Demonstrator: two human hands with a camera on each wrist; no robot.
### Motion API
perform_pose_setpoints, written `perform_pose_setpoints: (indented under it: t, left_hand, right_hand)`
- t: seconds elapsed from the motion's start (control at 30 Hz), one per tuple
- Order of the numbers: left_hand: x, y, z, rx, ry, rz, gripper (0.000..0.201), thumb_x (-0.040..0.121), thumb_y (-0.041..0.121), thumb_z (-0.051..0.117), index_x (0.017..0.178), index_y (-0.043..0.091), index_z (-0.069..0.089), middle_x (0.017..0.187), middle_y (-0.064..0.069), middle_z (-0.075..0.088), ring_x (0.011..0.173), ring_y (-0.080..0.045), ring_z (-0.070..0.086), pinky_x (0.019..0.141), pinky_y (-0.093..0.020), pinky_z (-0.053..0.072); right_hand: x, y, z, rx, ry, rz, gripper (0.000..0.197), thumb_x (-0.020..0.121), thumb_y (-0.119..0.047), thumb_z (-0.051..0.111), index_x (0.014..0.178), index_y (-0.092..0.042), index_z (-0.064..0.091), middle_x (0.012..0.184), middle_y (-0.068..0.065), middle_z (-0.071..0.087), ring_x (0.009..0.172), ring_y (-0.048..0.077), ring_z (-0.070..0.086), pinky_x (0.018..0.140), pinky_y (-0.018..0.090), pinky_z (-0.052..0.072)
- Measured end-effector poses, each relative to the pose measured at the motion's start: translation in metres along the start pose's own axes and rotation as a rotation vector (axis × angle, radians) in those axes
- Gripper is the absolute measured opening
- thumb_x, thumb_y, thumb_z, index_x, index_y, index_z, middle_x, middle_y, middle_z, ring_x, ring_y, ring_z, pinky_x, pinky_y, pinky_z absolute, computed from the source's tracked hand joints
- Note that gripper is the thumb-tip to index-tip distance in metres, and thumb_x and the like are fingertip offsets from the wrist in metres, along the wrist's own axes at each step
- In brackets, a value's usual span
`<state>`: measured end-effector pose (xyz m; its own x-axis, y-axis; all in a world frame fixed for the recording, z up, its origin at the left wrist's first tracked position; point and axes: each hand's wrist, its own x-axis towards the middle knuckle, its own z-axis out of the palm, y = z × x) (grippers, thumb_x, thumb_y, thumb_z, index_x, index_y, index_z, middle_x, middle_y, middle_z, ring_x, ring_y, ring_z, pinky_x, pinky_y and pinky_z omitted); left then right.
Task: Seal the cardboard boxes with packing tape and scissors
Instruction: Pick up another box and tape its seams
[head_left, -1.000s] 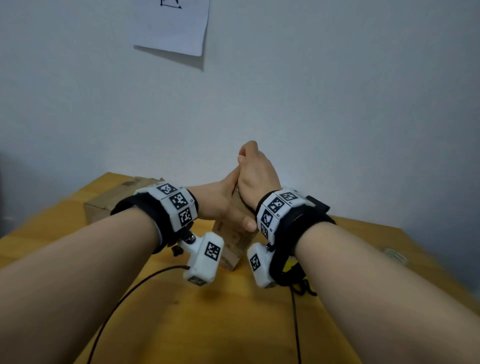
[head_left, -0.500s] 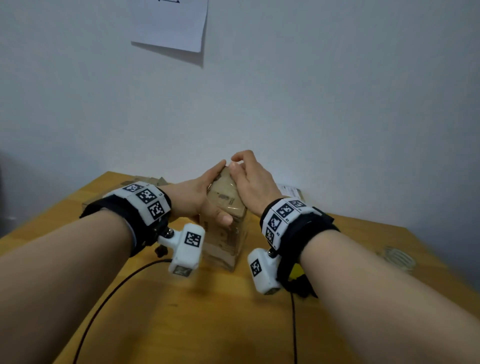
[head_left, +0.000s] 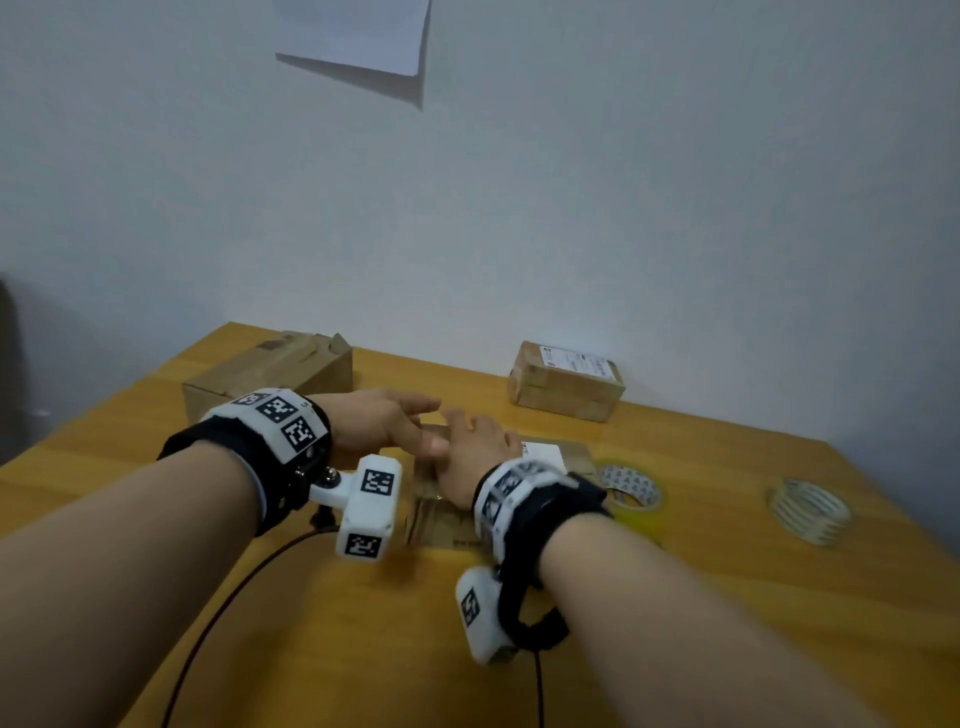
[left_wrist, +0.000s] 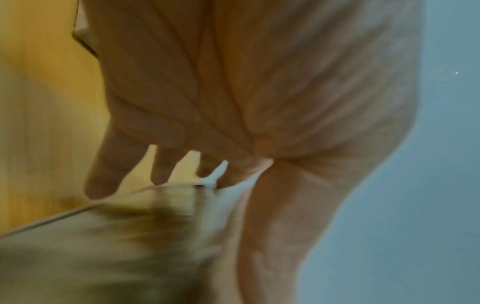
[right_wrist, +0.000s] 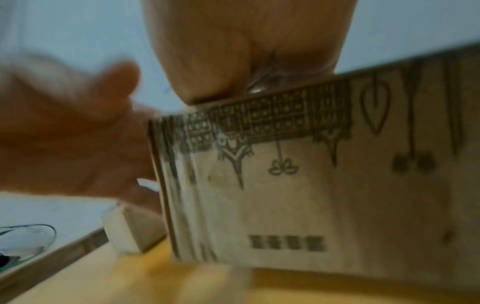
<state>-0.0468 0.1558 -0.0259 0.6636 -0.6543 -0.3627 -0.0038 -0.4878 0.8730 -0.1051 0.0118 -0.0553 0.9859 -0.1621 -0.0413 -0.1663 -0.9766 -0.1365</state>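
The box (head_left: 441, 512), held on end half a second ago, now lies flat on the table (head_left: 727, 597), printed side toward the person. The right hand (head_left: 475, 457) rests flat on its top, fingers straight; the left hand (head_left: 382, 423), fingers spread and relaxed, touches its left end. A tape roll (head_left: 631, 493) sits just right of the box, another roll (head_left: 810, 512) farther right.

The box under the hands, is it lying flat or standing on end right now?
Lying flat. The printed cardboard box rests low on the table, with the right hand pressed on its top.
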Motion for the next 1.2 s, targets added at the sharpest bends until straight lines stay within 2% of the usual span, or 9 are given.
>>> perform_pose_setpoints:
  t: [0.07, 0.13, 0.37, 0.43, 0.57, 0.73, 0.9, 1.0, 1.2]
  left_hand:
    - [0.002, -0.001, 0.001, 0.026, 0.017, -0.045, 0.108, 0.07, 0.02, 0.079, 0.154, 0.024, 0.012, 0.157, -0.005, 0.026, 0.139, -0.024, 0.034, 0.111, -0.045, 0.035]
    - [0.009, -0.001, 0.002, 0.077, 0.05, -0.084, 0.105, 0.077, 0.008, 0.071, 0.154, 0.025, 0.002, 0.158, -0.007, 0.021, 0.14, -0.026, 0.031, 0.11, -0.045, 0.036]
    - [0.025, -0.009, 0.02, 0.308, 0.074, -0.174, 0.102, 0.082, 0.026, 0.07, 0.153, 0.031, -0.004, 0.156, -0.006, 0.029, 0.137, -0.026, 0.035, 0.112, -0.043, 0.033]
    - [0.025, -0.012, 0.021, 0.307, 0.089, -0.158, 0.105, 0.076, 0.034, 0.071, 0.152, 0.037, -0.001, 0.153, -0.008, 0.033, 0.133, -0.029, 0.04, 0.11, -0.046, 0.036]
    - [0.024, -0.013, 0.023, 0.44, 0.116, -0.107, 0.086, 0.093, 0.038, 0.058, 0.152, 0.035, -0.004, 0.148, -0.008, 0.04, 0.122, -0.026, 0.049, 0.105, -0.038, 0.039]
    - [0.016, -0.012, 0.021, 0.48, 0.113, -0.096, 0.081, 0.094, 0.041, 0.056, 0.152, 0.038, -0.001, 0.15, -0.008, 0.037, 0.123, -0.025, 0.048, 0.107, -0.036, 0.036]
    - [0.01, -0.004, 0.018, 0.55, 0.11, -0.126, 0.079, 0.093, 0.034, 0.059, 0.151, 0.04, 0.005, 0.152, -0.006, 0.034, 0.126, -0.025, 0.046, 0.109, -0.043, 0.037]
    - [0.01, 0.025, 0.033, 0.771, 0.125, -0.073, 0.088, 0.092, 0.025, 0.061, 0.154, 0.028, -0.003, 0.162, -0.004, 0.002, 0.146, -0.026, 0.015, 0.118, -0.042, 0.018]
    - [0.022, 0.018, 0.068, 1.181, 0.026, -0.059, 0.128, 0.07, 0.066, 0.069, 0.151, 0.018, -0.018, 0.16, -0.004, -0.018, 0.148, -0.021, -0.011, 0.119, -0.051, -0.001]
  right_hand:
    - [0.015, 0.0, 0.012, 0.04, 0.001, 0.04, 0.056, 0.098, -0.043, 0.041, 0.149, -0.024, 0.026, 0.143, 0.015, 0.044, 0.133, 0.033, 0.04, 0.112, 0.049, 0.026]
    - [0.029, 0.006, 0.007, 0.183, -0.017, 0.108, 0.056, 0.1, -0.052, 0.032, 0.149, -0.024, 0.03, 0.144, 0.017, 0.044, 0.131, 0.036, 0.042, 0.11, 0.049, 0.031]
    - [0.023, 0.016, 0.012, -0.061, -0.095, 0.072, 0.058, 0.098, -0.061, 0.021, 0.145, -0.03, 0.034, 0.147, 0.016, 0.037, 0.134, 0.034, 0.032, 0.105, 0.049, 0.023]
    - [0.025, 0.025, 0.004, -0.018, -0.165, 0.051, 0.064, 0.097, -0.066, 0.018, 0.152, -0.034, 0.025, 0.157, 0.013, 0.027, 0.143, 0.034, 0.024, 0.113, 0.052, 0.018]
    - [0.024, 0.06, 0.008, -0.065, -0.19, 0.014, 0.066, 0.09, -0.076, 0.009, 0.152, -0.051, 0.005, 0.165, 0.006, 0.005, 0.151, 0.032, 0.005, 0.118, 0.058, 0.007]
    - [0.02, 0.066, 0.002, -0.007, -0.166, 0.054, 0.065, 0.094, -0.072, 0.011, 0.153, -0.049, -0.004, 0.165, 0.008, -0.008, 0.152, 0.033, -0.003, 0.12, 0.056, 0.003]
    - [0.011, 0.08, 0.004, 0.005, -0.184, 0.169, 0.069, 0.094, -0.071, 0.009, 0.151, -0.036, 0.022, 0.155, 0.017, 0.031, 0.139, 0.037, 0.033, 0.11, 0.053, 0.028]
    - [0.017, 0.064, 0.004, 0.018, -0.162, 0.155, 0.067, 0.096, -0.068, 0.014, 0.149, -0.031, 0.028, 0.15, 0.017, 0.037, 0.135, 0.037, 0.038, 0.107, 0.053, 0.034]
    - [0.011, 0.083, 0.002, 0.136, -0.089, 0.235, 0.064, 0.097, -0.063, 0.025, 0.15, -0.027, 0.029, 0.153, 0.014, 0.033, 0.136, 0.035, 0.036, 0.109, 0.052, 0.035]
